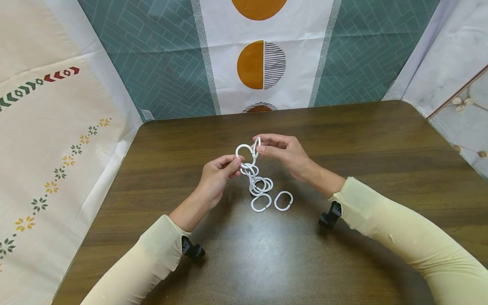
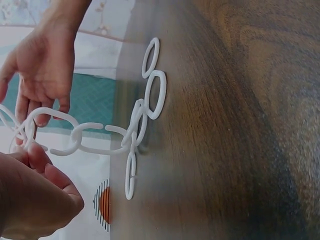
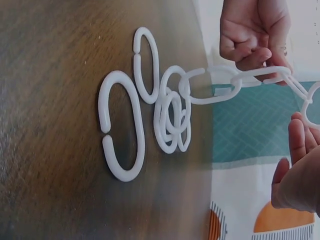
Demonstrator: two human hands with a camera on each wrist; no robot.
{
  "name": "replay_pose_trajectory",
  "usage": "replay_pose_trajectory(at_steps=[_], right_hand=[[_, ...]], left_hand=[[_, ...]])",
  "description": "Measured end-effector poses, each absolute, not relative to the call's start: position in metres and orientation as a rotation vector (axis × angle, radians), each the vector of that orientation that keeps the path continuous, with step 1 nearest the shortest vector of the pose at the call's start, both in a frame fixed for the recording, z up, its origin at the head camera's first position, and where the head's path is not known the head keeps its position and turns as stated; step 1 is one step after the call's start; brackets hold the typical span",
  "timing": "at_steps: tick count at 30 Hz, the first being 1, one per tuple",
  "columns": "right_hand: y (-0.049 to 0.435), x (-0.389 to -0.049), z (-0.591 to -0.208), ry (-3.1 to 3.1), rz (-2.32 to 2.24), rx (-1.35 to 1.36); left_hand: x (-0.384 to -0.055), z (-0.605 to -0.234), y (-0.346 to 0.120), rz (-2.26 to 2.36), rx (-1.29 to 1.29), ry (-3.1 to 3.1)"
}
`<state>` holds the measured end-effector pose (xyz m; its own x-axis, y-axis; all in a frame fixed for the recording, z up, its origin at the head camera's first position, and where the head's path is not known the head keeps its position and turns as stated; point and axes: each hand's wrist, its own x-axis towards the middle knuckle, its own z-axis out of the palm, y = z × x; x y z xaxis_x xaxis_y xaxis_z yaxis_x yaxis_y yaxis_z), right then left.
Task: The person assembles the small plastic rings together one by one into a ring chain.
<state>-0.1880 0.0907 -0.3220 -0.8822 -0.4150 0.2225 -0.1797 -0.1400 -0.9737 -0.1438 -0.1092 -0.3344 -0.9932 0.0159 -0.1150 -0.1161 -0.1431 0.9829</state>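
White plastic C-shaped rings are linked into a chain [image 1: 254, 160] that hangs between my hands, its lower rings bunched on the table. At the upper left of the chain, my left hand [image 1: 215, 180] pinches a ring between thumb and fingers. Higher up and to the right, my right hand [image 1: 291, 156] holds the end ring [image 1: 259, 140] between its thumb and fingers. One separate ring [image 3: 139, 140] lies flat, the gap in its side showing in the right wrist view. Another ring [image 3: 155, 65] lies against the bunched ones.
The brown wooden table [image 1: 152, 254] extends to a patterned cloth backdrop [image 1: 167, 55] at the far edge. White patterned sheets hang at the left and right sides. Small black cameras [image 1: 331, 215] are strapped at both wrists, over the pale yellow sleeves [image 1: 381, 220].
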Motion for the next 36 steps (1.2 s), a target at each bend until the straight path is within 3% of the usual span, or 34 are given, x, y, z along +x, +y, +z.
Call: replay_pose_trajectory(at_steps=[19, 36], right_hand=[[0.084, -0.186, -0.326, 1.996, -2.099, -0.686], [0.088, -0.191, -0.316, 2.181, -2.067, -0.788]], left_hand=[[-0.144, -0.332, -0.104, 2.305, -0.041, 1.957], [-0.146, -0.331, -0.106, 2.221, -0.188, 2.04]])
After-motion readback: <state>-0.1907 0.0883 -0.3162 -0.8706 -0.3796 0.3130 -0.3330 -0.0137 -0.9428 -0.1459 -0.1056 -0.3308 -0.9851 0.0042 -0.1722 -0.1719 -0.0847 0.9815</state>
